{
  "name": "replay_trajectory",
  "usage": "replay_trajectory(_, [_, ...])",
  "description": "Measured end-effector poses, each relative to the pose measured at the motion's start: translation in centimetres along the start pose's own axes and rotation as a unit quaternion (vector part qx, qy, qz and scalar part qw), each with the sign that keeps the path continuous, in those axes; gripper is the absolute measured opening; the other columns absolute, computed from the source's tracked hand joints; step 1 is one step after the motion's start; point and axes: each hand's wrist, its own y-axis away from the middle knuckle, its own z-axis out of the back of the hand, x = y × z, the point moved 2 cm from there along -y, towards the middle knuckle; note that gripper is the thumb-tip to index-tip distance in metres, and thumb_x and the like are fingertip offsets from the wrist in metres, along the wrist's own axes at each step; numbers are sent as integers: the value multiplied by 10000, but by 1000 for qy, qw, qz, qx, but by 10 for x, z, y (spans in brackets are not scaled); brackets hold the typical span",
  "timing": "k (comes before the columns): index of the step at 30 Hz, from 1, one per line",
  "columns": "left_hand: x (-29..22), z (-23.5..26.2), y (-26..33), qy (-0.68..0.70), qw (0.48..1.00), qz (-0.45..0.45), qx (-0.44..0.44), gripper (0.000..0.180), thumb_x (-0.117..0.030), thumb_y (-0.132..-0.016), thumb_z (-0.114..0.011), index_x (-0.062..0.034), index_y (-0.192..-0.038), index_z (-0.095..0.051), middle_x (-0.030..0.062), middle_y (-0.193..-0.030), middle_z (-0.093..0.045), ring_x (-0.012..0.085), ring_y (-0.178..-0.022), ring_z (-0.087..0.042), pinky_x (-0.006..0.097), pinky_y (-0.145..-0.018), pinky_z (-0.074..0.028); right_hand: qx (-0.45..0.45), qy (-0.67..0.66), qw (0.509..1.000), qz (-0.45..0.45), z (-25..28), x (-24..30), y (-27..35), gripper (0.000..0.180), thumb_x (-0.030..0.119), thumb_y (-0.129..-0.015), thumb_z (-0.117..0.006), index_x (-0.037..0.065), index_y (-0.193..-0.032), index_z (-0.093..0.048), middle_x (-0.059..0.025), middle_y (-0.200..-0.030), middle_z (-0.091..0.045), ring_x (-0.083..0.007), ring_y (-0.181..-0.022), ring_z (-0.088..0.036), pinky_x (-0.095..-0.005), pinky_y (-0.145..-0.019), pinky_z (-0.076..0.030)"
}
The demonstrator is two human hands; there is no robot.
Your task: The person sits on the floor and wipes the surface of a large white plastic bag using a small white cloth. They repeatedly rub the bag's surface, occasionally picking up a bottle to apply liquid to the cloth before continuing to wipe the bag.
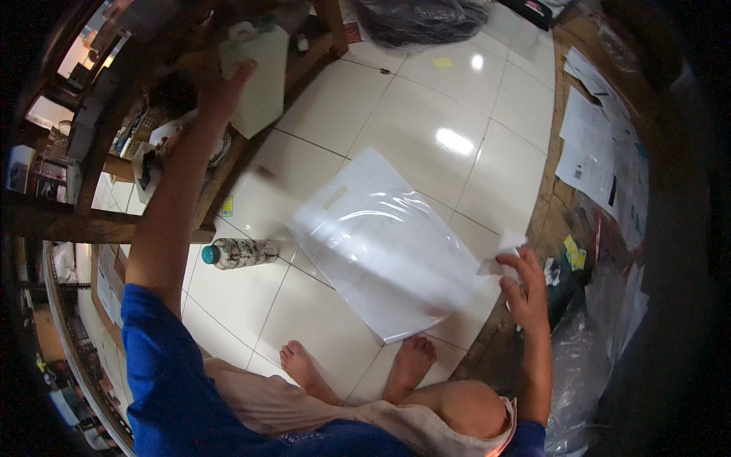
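My left arm reaches up to the wooden shelf, where my left hand [222, 90] is against the side of a pale translucent jerrycan [261, 80]. Shadow and dim light hide most of its fingers, so its grip is unclear. On the right, my right hand [525, 293] is bent and pinches a small white piece [509, 245], probably paper or film, near the edge of a bag. That bag is a white glossy plastic one with a cut-out handle [381, 236], lying flat on the tiles in front of my feet.
A patterned bottle with a teal cap [245, 254] lies on the floor at left, beside the wooden shelf frame [304, 65]. Dark plastic wrap [419, 21] sits at the far side. Printed sheets [590, 145] and clear plastic [582, 373] line the right.
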Motion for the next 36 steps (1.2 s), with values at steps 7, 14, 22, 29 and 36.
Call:
replay_trajectory(7, [-70,-43,138,20,985,-106,132,724,-241,-807,-749,22,-1395,-419,189,-1268,-519,290,-1170,-530,383,-962,-459,-109,-216,967,-83,-55,-21,-11,323,81,-837,-695,-13,-1119,-570,-82,-1007,-624,-169,-941,-599,-297,-836,-488])
replay_trajectory(14, [-150,-43,228,15,942,-88,324,716,-171,-801,-716,-38,-1429,-398,187,-1179,-492,322,-1157,-509,378,-1006,-404,-52,-452,870,-190,-76,-3,-29,252,105,-860,-712,15,-1064,-595,-19,-931,-616,-97,-835,-575,-257,-757,-478])
replay_trajectory(22, [-172,-41,240,-86,926,-152,334,704,-195,-796,-721,-17,-1409,-424,201,-1213,-496,355,-1124,-532,404,-964,-447,-134,-375,899,-185,-97,1,-19,150,101,-851,-698,37,-960,-619,-46,-877,-638,-162,-806,-615,-318,-722,-500])
replay_trajectory(29, [-172,-37,249,-42,926,-84,366,699,-216,-804,-722,-12,-1405,-428,210,-1210,-496,360,-1131,-528,401,-973,-443,-88,46,995,22,-60,-4,-11,218,39,-797,-697,9,-946,-540,-134,-937,-655,-339,-872,-636,-384,-779,-506])
replay_trajectory(36, [-178,-42,259,-67,913,-116,385,705,-232,-803,-729,-15,-1404,-431,205,-1193,-498,354,-1129,-526,400,-981,-439,-70,-23,997,-26,-76,14,-7,176,51,-847,-678,4,-971,-563,-147,-890,-659,-299,-772,-654,-369,-691,-515])
